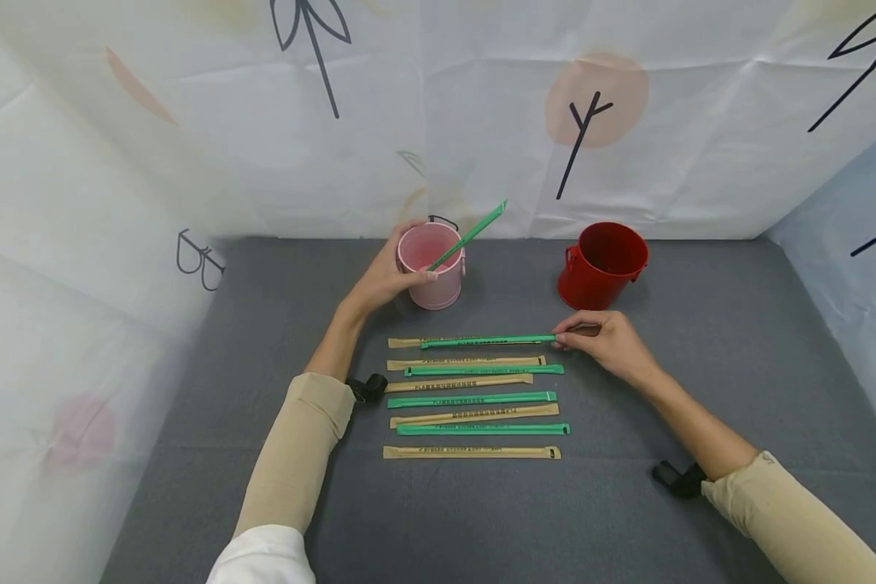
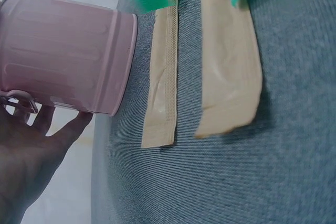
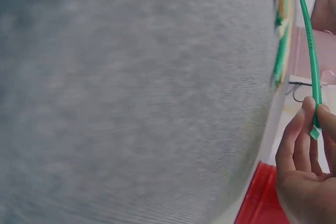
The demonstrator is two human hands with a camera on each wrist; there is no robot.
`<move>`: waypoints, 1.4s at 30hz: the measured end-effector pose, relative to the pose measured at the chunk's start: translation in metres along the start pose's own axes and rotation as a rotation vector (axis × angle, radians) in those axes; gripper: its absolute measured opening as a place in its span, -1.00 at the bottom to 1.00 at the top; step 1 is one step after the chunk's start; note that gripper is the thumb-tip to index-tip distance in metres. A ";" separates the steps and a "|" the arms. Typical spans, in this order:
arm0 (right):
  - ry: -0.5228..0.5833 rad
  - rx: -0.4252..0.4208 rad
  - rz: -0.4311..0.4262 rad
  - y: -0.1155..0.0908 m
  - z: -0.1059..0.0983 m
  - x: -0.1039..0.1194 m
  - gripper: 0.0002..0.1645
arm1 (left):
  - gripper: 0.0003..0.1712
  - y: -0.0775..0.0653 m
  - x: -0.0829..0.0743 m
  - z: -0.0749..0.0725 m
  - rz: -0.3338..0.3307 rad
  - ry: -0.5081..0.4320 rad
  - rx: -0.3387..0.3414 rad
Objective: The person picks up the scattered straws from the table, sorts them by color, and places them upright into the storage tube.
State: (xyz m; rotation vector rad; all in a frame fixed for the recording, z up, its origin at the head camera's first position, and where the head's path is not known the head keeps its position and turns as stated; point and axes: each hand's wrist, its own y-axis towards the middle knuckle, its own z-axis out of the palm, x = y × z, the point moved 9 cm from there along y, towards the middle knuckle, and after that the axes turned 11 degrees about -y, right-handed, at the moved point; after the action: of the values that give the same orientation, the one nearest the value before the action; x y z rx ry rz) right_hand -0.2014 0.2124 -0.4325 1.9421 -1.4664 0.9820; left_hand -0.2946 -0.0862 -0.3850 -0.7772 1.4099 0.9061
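Observation:
My left hand (image 1: 381,282) holds the small pink bucket (image 1: 438,290) at the back, thumb on the near side and fingers round the far side. One green paper-wrapped straw (image 1: 484,225) leans out of this bucket to the right. With thumb and fingertips, my right hand (image 1: 616,347) pinches the right end of another green wrapped straw (image 1: 492,341). In the right wrist view that green straw (image 3: 311,51) stands off the table. Below it lies a tan wrapped straw (image 1: 403,343), partly covered in the head view.
Several green and tan wrapped straws (image 1: 472,453) lie in roughly parallel rows on the grey cloth (image 1: 511,527). A red bucket (image 1: 591,280) stands at the back right, behind my right hand. Printed white fabric (image 1: 482,122) hangs along the back and sides.

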 end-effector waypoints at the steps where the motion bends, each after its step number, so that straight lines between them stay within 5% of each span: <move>1: 0.024 -0.005 -0.001 0.000 -0.002 0.002 -0.80 | 0.04 0.000 0.000 0.000 -0.001 0.002 -0.003; 8: 0.028 -0.075 -0.024 -0.001 -0.022 0.019 -0.73 | 0.04 0.001 0.002 -0.002 0.003 0.001 -0.001; 20: 0.087 -0.198 -0.120 0.006 -0.054 0.064 -0.80 | 0.06 0.008 0.028 -0.016 0.020 0.009 -0.027; 31: 0.369 -0.274 -0.195 0.025 -0.082 0.089 -0.81 | 0.05 0.012 0.029 -0.013 0.047 0.013 -0.011; 36: 0.313 -0.305 -0.154 0.035 -0.088 0.094 -0.75 | 0.08 0.011 0.027 -0.011 0.015 -0.023 0.005; 42: 0.137 -0.318 -0.105 0.044 -0.086 0.105 -0.74 | 0.06 0.003 0.007 -0.002 -0.002 -0.032 0.013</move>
State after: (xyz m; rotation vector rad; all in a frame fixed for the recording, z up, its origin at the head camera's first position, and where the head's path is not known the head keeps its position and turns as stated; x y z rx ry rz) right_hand -0.2484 0.2027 -0.2981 1.6711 -1.3380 0.7658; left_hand -0.2984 -0.0867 -0.3919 -0.7504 1.3854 0.9032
